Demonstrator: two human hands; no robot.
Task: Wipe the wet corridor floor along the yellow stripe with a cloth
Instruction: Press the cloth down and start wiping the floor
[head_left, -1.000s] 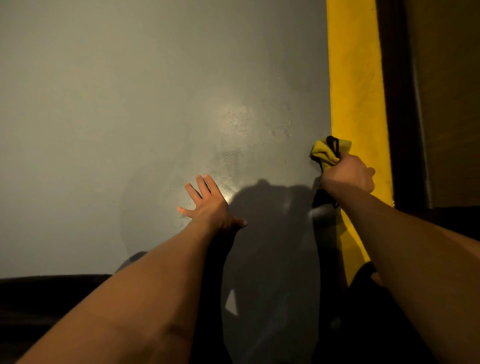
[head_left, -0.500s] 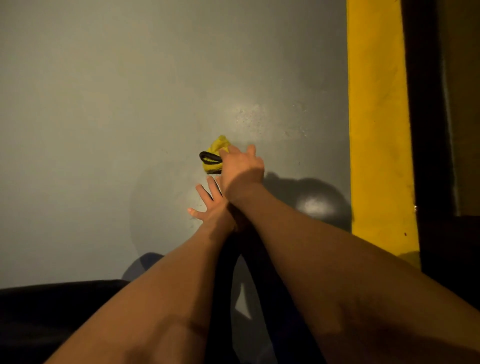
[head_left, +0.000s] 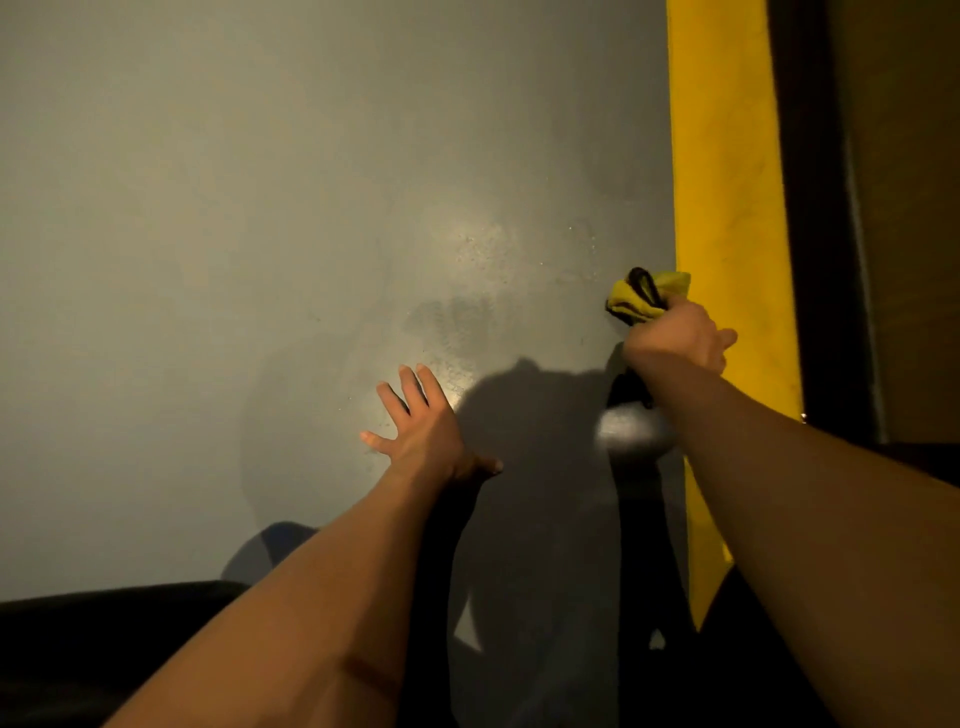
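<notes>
The right hand (head_left: 675, 338) bunches the cloth (head_left: 641, 296) in curled fingers and presses it to the floor (head_left: 260, 234) right at the edge of the stripe (head_left: 727, 208), likely so the wad can bear down along that border. The left hand (head_left: 421, 426) lies flat with fingers spread, apparently propping the person's weight. A shadow covers the floor between the arms, and in the dim light the wet patch's limits are hard to trace. The hand hides the cloth's near part.

Industrial-style corridor: smooth grey painted floor (head_left: 260, 234), yellow stripe (head_left: 727, 182) along dark edge.
</notes>
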